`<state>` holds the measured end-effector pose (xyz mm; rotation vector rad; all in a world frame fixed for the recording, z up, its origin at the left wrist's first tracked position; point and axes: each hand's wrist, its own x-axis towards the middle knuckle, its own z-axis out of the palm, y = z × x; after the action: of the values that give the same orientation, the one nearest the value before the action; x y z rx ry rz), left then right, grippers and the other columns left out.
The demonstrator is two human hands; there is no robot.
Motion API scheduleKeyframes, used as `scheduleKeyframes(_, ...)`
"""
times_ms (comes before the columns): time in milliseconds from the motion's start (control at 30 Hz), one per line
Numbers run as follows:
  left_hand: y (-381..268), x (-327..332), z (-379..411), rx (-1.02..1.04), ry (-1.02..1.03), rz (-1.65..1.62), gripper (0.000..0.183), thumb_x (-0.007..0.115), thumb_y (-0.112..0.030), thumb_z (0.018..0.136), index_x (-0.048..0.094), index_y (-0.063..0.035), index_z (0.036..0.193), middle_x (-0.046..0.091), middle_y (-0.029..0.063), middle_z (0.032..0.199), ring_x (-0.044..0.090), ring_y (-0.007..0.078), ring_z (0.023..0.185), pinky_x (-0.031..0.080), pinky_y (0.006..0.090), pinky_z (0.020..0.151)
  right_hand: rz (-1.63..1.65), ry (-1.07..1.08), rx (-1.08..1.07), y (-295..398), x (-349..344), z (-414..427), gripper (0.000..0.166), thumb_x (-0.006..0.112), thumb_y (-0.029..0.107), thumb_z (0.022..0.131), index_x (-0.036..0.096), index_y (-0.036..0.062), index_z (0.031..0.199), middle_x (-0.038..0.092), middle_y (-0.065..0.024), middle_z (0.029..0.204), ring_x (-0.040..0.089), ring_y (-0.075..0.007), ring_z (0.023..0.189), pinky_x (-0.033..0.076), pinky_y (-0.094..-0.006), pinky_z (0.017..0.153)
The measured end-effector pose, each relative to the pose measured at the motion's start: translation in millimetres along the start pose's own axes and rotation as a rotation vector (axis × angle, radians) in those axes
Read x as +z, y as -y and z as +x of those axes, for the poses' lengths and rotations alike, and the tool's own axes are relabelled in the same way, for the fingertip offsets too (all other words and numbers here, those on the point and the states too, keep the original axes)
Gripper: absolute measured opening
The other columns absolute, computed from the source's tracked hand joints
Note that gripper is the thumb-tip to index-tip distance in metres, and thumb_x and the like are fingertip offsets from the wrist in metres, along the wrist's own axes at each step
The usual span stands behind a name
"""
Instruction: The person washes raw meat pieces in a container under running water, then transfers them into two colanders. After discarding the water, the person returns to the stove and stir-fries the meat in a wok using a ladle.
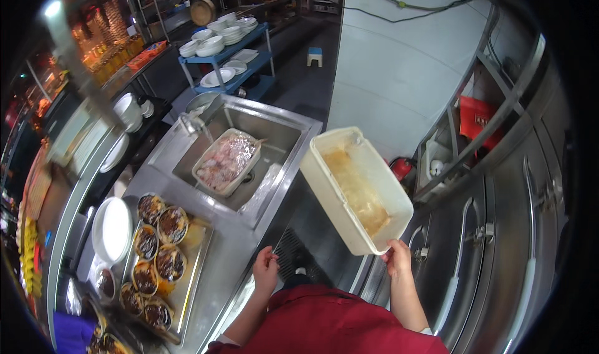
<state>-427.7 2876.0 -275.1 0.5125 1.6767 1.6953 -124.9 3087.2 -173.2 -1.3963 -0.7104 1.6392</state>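
My right hand [398, 256] grips the near rim of a deep cream plastic tub [327, 197], which tilts over the floor to the right of the sink and has a thin yellowish-brown residue inside. My left hand [266, 266] is near the counter's edge and holds nothing; its fingers are loosely curled. In the stainless steel sink [285, 136], a tap [189, 124] runs into a rectangular container [216, 191] full of pinkish raw meat. Several bowls of dark sauce [171, 263] stand on a metal tray [199, 260] at the left.
A stack of white plates [112, 230] stands left of the tray. Behind the sink is a blue shelf cart [224, 85] with white bowls. Steel cabinet doors [449, 241] line the right side, below a metal rack [498, 106]. A small stool [315, 57] stands on the floor.
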Motion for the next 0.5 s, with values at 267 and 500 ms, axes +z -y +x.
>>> scheduleKeyframes(267,-100,148,195,0.209,0.279,0.101,0.038,0.048,0.002,0.090,0.051,-0.0013,0.128,0.059,0.0059,0.097,0.057,0.0107,0.078,0.049,0.0250,0.069,-0.016,-0.022,0.012,52,23,107,0.017,0.060,0.011,0.082,0.059,0.0029,0.096,0.065,-0.0068,0.078,0.062,-0.0162,0.060,0.045,-0.0269,0.044)
scheduleKeyframes(500,-105,211,295,0.177,0.157,0.095,0.039,0.048,0.000,0.090,0.052,-0.0020,0.128,0.059,0.0063,0.097,0.057,0.0109,0.078,0.050,0.0249,0.069,-0.076,0.083,0.036,105,65,250,0.025,0.059,0.008,0.081,0.058,-0.0012,0.104,0.067,-0.0110,0.091,0.067,-0.0221,0.074,0.055,-0.0336,0.063)
